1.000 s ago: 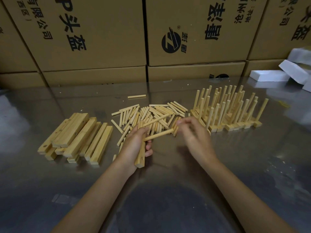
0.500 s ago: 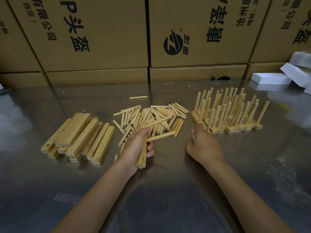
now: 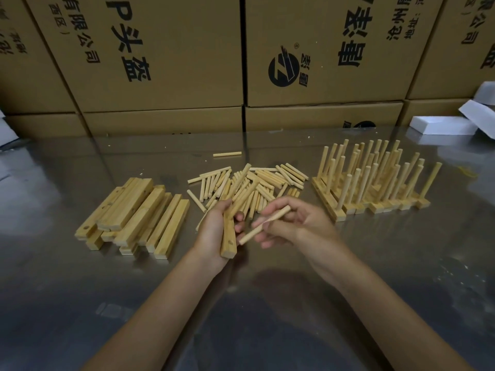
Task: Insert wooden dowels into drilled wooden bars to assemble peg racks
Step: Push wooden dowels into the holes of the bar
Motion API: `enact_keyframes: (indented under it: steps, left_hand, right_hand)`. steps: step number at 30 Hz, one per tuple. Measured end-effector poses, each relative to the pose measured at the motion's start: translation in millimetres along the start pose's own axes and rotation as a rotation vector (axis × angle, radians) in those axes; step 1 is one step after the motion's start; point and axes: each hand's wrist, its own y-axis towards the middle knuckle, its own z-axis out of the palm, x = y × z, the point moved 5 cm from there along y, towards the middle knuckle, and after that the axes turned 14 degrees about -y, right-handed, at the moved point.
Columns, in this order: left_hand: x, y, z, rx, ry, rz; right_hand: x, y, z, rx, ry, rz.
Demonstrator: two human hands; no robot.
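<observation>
My left hand (image 3: 214, 231) grips a drilled wooden bar (image 3: 229, 241) above the steel table, one dowel sticking up from its far end. My right hand (image 3: 300, 226) pinches a loose dowel (image 3: 263, 225), whose near tip points at the bar's lower hole and lies just right of it. Behind the hands lies a heap of loose dowels (image 3: 257, 183). A stack of bare drilled bars (image 3: 136, 212) sits to the left. Finished peg racks (image 3: 372, 183) stand in a row at the right.
Printed cardboard boxes (image 3: 171, 60) wall off the back of the steel table (image 3: 267, 317). White foam blocks (image 3: 442, 125) lie at the far right. One stray dowel (image 3: 227, 154) lies behind the heap.
My right hand has come back from beside the racks with a dowel and moved left to the bar. The left hand has turned the bar a little, still holding it.
</observation>
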Motion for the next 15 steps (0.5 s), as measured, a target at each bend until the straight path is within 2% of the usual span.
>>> enact_keyframes:
  steps: [7, 15]
  left_hand:
    - [1.5, 3.7, -7.4, -0.074, 0.059, 0.031]
    - [-0.4, 8.8, -8.6, -0.015, 0.205, 0.182]
  right_hand:
    - [8.3, -6.5, 19.2, -0.005, -0.174, -0.182]
    - [8.5, -7.3, 9.0, 0.102, -0.506, -0.150]
